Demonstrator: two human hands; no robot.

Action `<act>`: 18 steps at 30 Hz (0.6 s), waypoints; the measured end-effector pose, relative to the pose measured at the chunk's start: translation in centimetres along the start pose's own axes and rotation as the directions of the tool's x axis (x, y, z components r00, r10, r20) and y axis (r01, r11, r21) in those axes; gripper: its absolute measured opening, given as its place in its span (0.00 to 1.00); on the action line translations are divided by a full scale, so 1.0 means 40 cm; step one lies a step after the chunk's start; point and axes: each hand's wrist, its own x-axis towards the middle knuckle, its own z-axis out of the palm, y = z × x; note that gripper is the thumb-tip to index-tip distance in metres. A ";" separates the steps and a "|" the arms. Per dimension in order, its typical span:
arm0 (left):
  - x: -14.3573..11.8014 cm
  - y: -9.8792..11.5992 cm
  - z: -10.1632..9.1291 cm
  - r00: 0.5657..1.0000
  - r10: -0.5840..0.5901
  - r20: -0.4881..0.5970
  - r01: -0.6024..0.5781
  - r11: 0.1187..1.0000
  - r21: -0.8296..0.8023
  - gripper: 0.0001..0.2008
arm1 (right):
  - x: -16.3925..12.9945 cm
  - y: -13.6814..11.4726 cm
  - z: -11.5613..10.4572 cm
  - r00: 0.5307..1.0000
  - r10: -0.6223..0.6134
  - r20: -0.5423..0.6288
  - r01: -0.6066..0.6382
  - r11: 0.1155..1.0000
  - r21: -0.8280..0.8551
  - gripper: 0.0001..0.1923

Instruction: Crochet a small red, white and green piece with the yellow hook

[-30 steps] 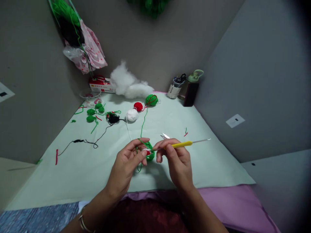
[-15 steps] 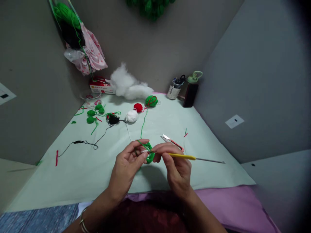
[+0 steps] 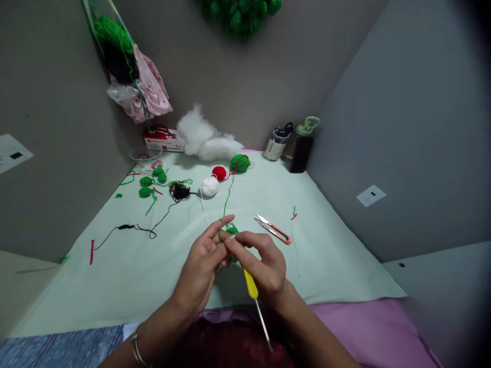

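My left hand pinches a small green crochet piece, with green yarn looped over its forefinger and running back to a green yarn ball. My right hand grips a yellow-handled crochet hook, tip at the green piece, metal end pointing down toward me. Both hands meet above the pale green table cover.
Orange-handled snips lie just right of my hands. Farther back are red and white yarn balls, black yarn, small green crochet pieces, white stuffing, a red box, a jar and a bottle.
My right hand swung the hook from pointing right to pointing down toward me, and closed in on the green piece. The snips came into full view. The left hand stays in place.
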 end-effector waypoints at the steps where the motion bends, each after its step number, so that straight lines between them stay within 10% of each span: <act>1: 0.004 0.004 -0.003 0.998 -0.063 0.017 0.064 0.996 -0.062 0.25 | 0.003 0.002 0.000 0.998 0.061 -0.020 -0.060 0.995 0.074 0.16; 5: 0.012 0.016 -0.009 0.993 -0.112 0.026 0.115 0.977 -0.180 0.20 | 0.015 0.010 -0.004 0.865 0.502 -0.018 -0.409 0.725 0.554 0.12; 8: 0.008 0.008 -0.005 0.998 -0.056 0.032 0.059 0.994 -0.092 0.17 | 0.014 0.012 0.006 0.787 0.613 0.072 -0.478 0.531 0.699 0.11; 14: 0.012 -0.021 0.001 0.997 0.060 -0.044 -0.058 0.997 0.054 0.20 | -0.009 0.005 0.025 0.919 0.393 -0.036 -0.347 0.848 0.401 0.16; 18: 0.026 -0.018 -0.009 0.995 -0.104 0.001 0.103 0.986 -0.129 0.20 | -0.015 0.014 0.016 0.959 0.280 -0.037 -0.263 0.934 0.241 0.18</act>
